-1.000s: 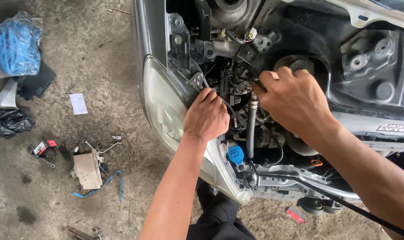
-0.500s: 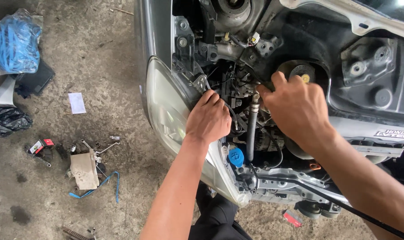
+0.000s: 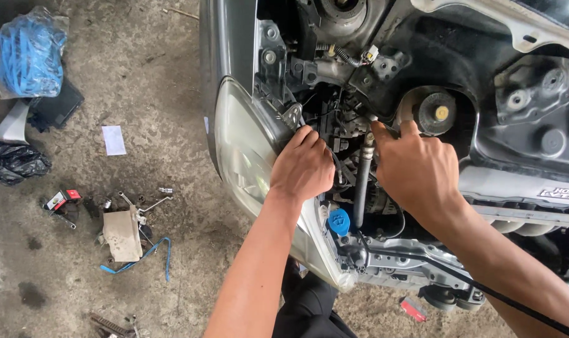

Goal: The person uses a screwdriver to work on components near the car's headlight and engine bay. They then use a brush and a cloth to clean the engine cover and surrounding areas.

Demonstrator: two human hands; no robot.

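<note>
Around the open engine bay (image 3: 422, 56) lie a clear headlight (image 3: 243, 150) at the car's front corner, a blue cap (image 3: 339, 221) low down near the bumper edge, and a round black mount with a yellow centre (image 3: 436, 112) just above the right hand. A thin black rod (image 3: 485, 289) crosses below the right forearm. Dark wires and brackets crowd the gap between the two hands, hiding whatever the fingertips meet.

The car stands on a stained concrete floor (image 3: 159, 75). On it, well apart from the car, are a blue bundle in a clear bag (image 3: 31, 53), a black plastic bag (image 3: 15, 164), a white slip of paper (image 3: 114, 139), a scrap of cardboard (image 3: 123, 235) with small metal tools (image 3: 148, 203) beside it, a blue strap (image 3: 153, 255) and a small red and black tool (image 3: 62, 200).

The grey hose (image 3: 361, 188) stands between the hands, its long axis running near upright in view, metal fitting at the top, lower end dropping toward the blue cap.

The left hand (image 3: 303, 168) reaches behind the headlight, fingers curled into the wiring; what it grips cannot be told. The right hand (image 3: 416, 172) rests just beside the hose's top, fingers loosely bent, thumb near the fitting; whether it holds anything cannot be told.
</note>
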